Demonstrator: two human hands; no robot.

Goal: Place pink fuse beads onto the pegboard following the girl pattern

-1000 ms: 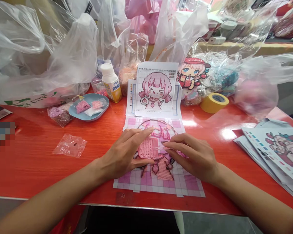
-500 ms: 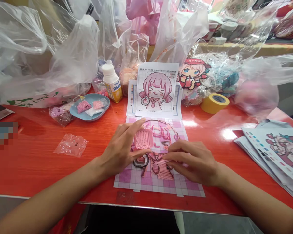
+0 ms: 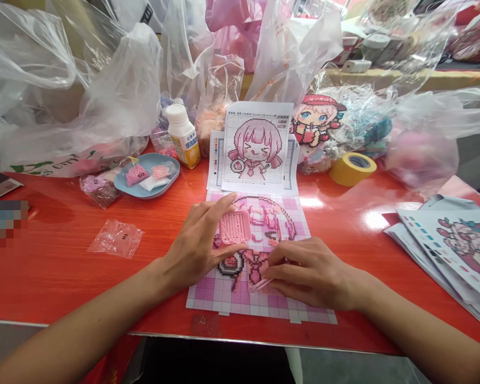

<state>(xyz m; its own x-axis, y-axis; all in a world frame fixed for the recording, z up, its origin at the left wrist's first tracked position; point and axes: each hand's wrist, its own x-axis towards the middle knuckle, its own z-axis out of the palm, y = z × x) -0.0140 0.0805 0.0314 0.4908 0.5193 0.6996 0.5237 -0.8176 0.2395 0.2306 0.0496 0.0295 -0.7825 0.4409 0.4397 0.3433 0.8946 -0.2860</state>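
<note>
From the head camera: holds a grooved pink tray (image 3: 235, 228), clamped by its edges between thumb and fingers of the left hand (image 3: 195, 236), over the upper left of a pink-and-white pegboard (image 3: 200, 303) on the red tabletop (image 3: 164, 218); cannot tell whether resting or raised. Pinches pale pink tweezers (image 3: 260, 286) with the right hand (image 3: 316, 272), tips low at the lower part of a bead picture (image 3: 259, 265) on the pegboard; cannot tell about any bead between the tips. Has both hands apart from each other, tray and tweezers apart too. Has a printed chart (image 3: 258, 152) standing just behind the pegboard, and a bead figure in a red hat (image 3: 316, 120) just right of it. To the left, has a blue dish (image 3: 122, 186) bearing little bags of beads (image 3: 137, 174), a white-capped bottle (image 3: 183, 137) just beside it, and nearer, a clear bag marked H2 (image 3: 117, 238). To the right, has a yellow tape roll (image 3: 350, 169) and, nearer, a stack of papers (image 3: 436, 250). Across the back, has large plastic bags (image 3: 124, 80)
</note>
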